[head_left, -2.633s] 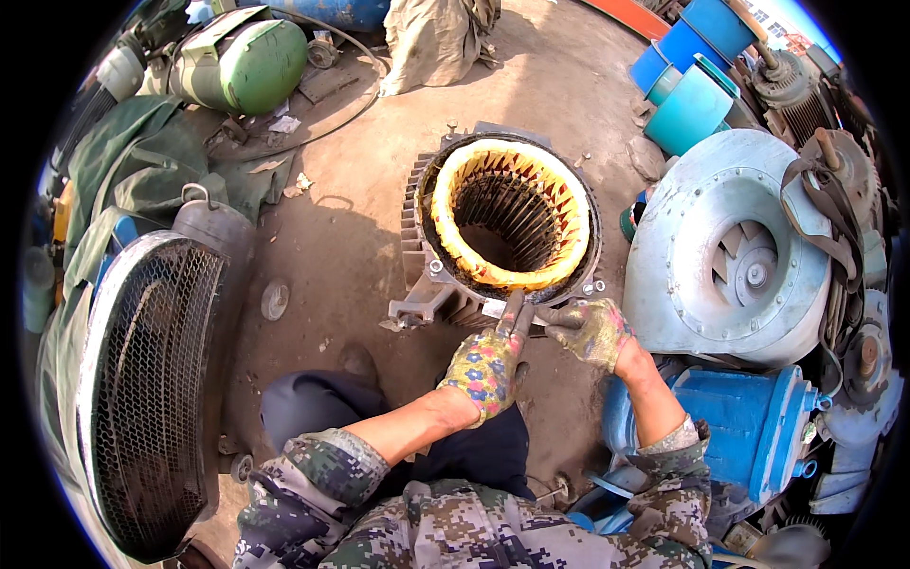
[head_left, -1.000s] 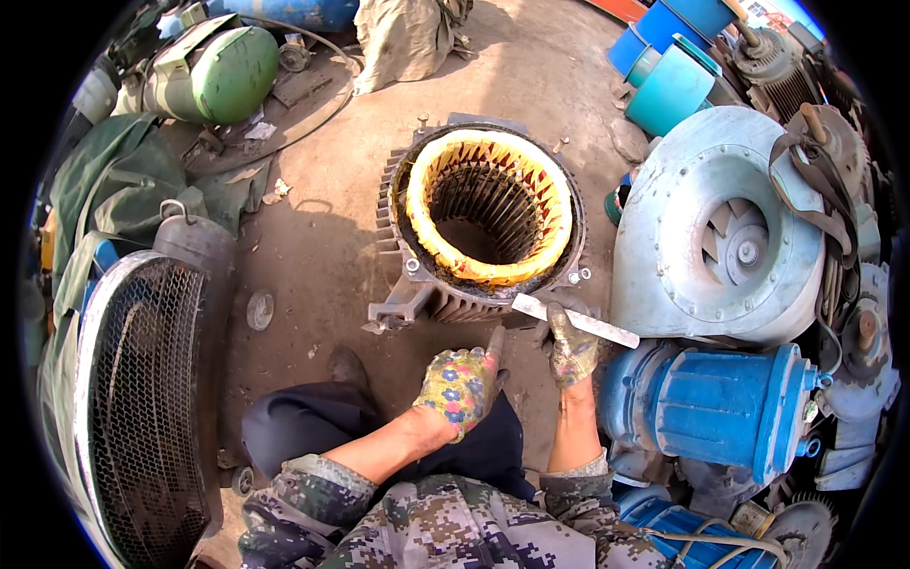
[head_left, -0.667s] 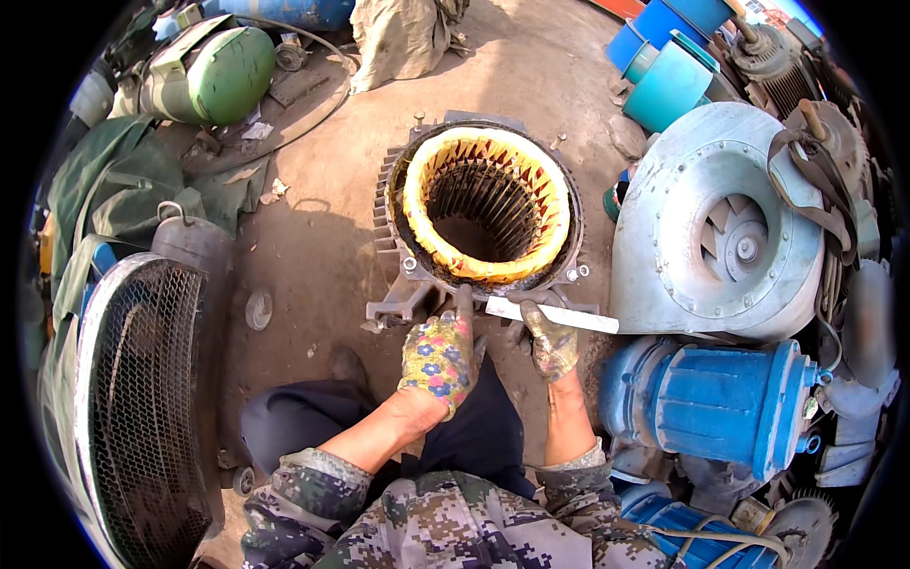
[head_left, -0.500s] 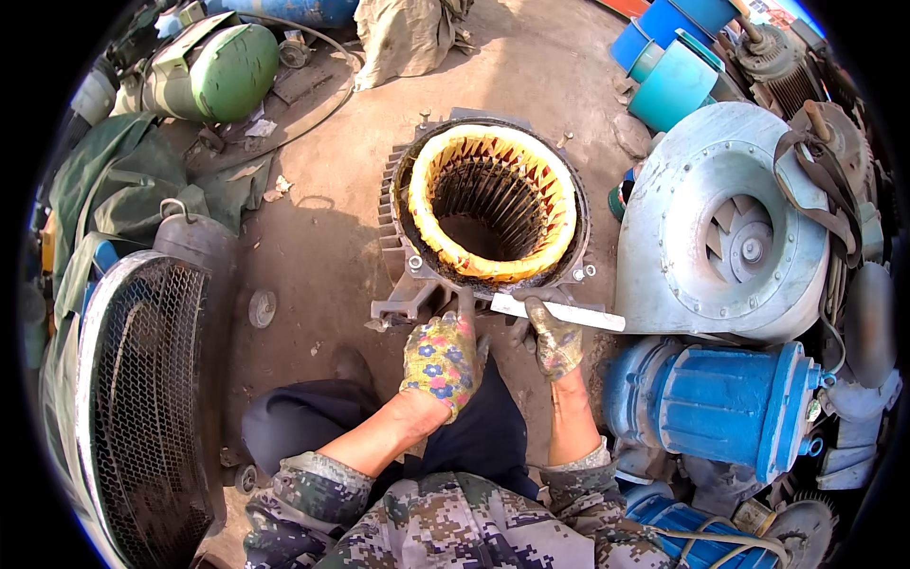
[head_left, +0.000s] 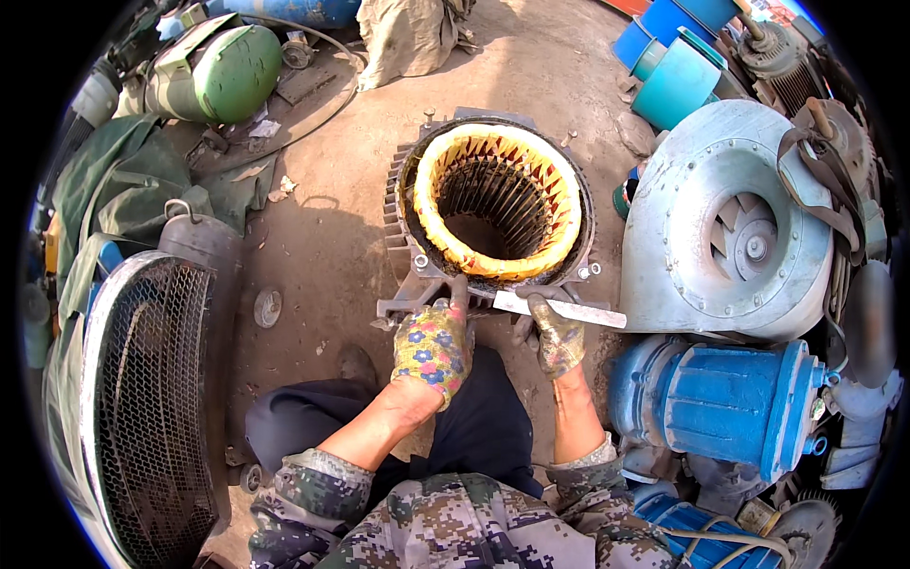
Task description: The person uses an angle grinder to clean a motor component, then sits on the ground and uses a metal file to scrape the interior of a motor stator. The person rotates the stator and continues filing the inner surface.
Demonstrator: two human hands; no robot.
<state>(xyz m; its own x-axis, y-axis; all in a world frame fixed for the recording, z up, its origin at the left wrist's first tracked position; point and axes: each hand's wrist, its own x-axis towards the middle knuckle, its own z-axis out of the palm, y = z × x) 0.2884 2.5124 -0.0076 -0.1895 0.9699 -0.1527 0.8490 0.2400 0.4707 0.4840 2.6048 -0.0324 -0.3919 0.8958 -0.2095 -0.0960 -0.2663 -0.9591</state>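
A motor stator [head_left: 396, 204] with a finned grey housing stands on the ground in front of me, its bore facing up. A ring of yellow-wrapped winding [head_left: 436, 232] lines its opening. My left hand [head_left: 431, 346], in a flowered glove, is at the near edge of the housing, an extended finger touching it; its other fingers are partly hidden. My right hand [head_left: 559, 339], in a soiled glove, is closed on a flat pale strip [head_left: 588, 314]. That strip lies crosswise by the housing's near right edge; its exact kind is unclear.
To the right stand a grey blower housing [head_left: 664, 275] and a blue motor [head_left: 725, 398]. A mesh guard [head_left: 152, 398] is at left, near a small round disc [head_left: 268, 307] on the ground. Farther back lie a green tank [head_left: 242, 71] and a cloth sack [head_left: 403, 43].
My left hand has shifted slightly left and its extended finger has moved along the housing's near edge. The right hand still holds the strip in nearly the same place.
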